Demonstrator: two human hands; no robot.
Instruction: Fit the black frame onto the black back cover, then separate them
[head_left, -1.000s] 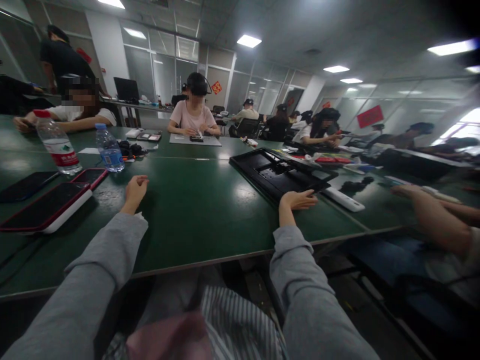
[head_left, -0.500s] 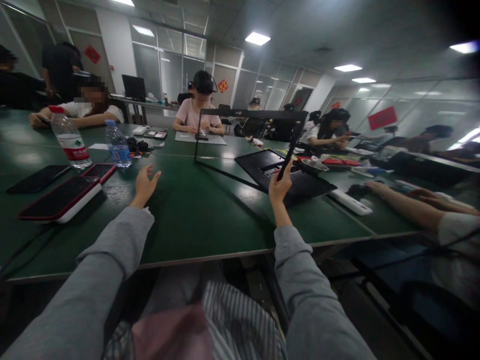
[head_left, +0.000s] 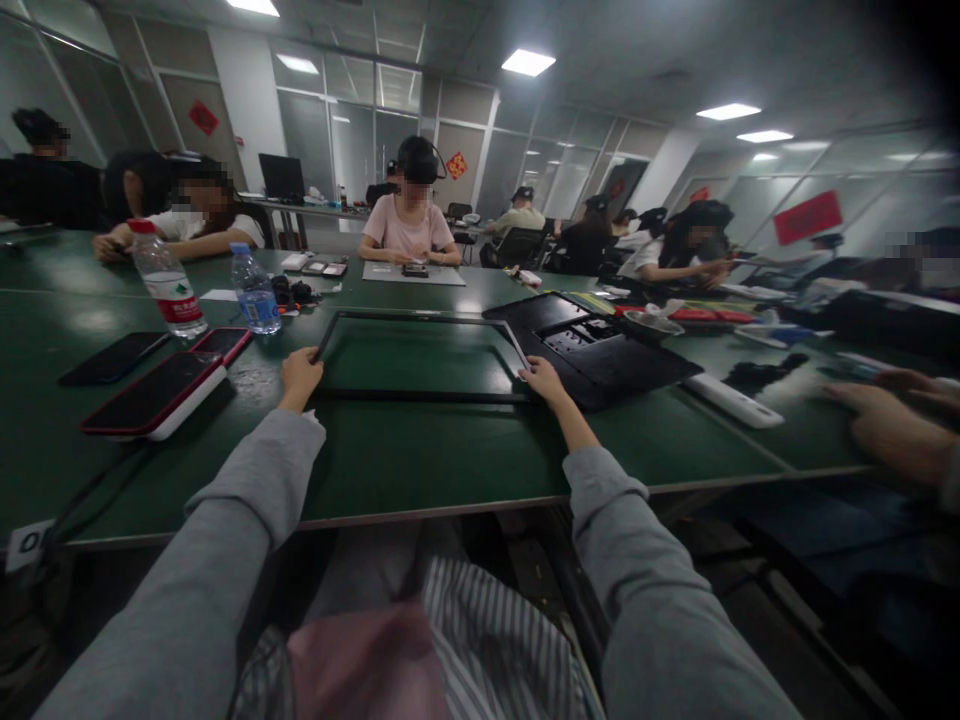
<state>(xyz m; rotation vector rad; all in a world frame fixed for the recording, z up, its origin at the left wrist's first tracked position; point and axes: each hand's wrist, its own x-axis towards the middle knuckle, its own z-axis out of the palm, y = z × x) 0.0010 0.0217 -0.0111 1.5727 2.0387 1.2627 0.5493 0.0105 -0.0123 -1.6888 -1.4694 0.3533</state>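
Sleeves (head_left: 259, 480) of grey lead to the left hand (head_left: 301, 380) and right hand (head_left: 543, 382), gripping opposite ends of a thin black frame (head_left: 424, 397) over the green table (head_left: 442, 460), beside a black panel (head_left: 630, 367), with a person in pink (head_left: 409, 220) seated beyond.

black panel (head_left: 626, 372): partly behind right hand (head_left: 542, 380) | co-worker's hand (head_left: 889, 418): blurred | sleeve (head_left: 952, 484): cut off

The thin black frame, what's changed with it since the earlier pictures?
The frame was lifted leftward from the black panel and lowered in front of you. Your left hand, empty before, now grips its left side; your right hand holds the right. The panel and blue-capped bottle stayed put.
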